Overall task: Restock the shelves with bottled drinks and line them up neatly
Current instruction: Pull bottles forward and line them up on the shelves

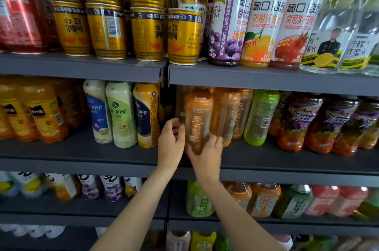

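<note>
The orange bottle is held from both sides, the left hand curled on its left side and the right hand wrapped low round its bottom, with both bare arms stretched up to the middle shelf, beside more orange bottles.

Bottle at the middle shelf front — cans above, more bottles just behind.
</note>
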Available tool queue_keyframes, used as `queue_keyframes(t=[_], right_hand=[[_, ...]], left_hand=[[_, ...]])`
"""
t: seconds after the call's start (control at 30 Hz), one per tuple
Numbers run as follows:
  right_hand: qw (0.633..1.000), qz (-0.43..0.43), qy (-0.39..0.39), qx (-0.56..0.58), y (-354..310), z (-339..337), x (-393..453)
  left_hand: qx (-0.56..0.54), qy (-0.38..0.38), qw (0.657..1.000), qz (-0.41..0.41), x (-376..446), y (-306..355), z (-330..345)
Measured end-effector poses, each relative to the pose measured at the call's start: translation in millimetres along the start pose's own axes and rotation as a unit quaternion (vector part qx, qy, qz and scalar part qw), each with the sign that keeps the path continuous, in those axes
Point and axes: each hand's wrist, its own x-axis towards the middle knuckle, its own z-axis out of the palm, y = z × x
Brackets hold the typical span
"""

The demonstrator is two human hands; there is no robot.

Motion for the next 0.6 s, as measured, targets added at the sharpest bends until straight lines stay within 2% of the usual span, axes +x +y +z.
queue_keyframes(t=[0.07, 0.2, 0.3, 0.33, 0.4, 0.47, 0.5, 0.6], right_hand=[[0.999, 0.013, -0.040, -0.028, -16.4, 11.3, 2.9], [0.997, 0.051, -0.046, -0.046, -34.2, 24.8, 12.8], [0.997, 0.005, -0.072, 0.010, -16.3, 21.0, 11.9], [0.998, -0.017, -0.057, 0.035, -8.4, 14.6, 10.3], [0.997, -0.022, 0.037, 0.066, 4.3, -2.5, 10.7], [0.990, 0.018, 0.121, 0.076, 12.5, -18.7, 21.0], [0.989, 0.043, 0.123, 0.074, 15.7, -24.7, 29.6], [0.993, 0.096, 0.024, 0.061, 27.1, -33.8, 53.4]], left_hand=[[0.005, -0.016, 1.000, 0.010, 1.0, 0.5, -4.1], [0.086, -0.053, 0.995, 0.015, 7.7, -4.9, -7.6], [0.094, -0.069, 0.993, -0.022, 9.2, -6.6, -6.6], [0.089, -0.074, 0.993, -0.029, 10.4, -7.8, -6.5], [0.068, -0.088, 0.993, -0.046, 14.7, -12.0, -6.6], [0.049, -0.101, 0.992, -0.059, 20.7, -15.0, -6.1], [0.043, -0.104, 0.992, -0.063, 23.7, -15.6, -5.1], [0.043, -0.096, 0.992, -0.071, 28.7, -15.1, 1.7]])
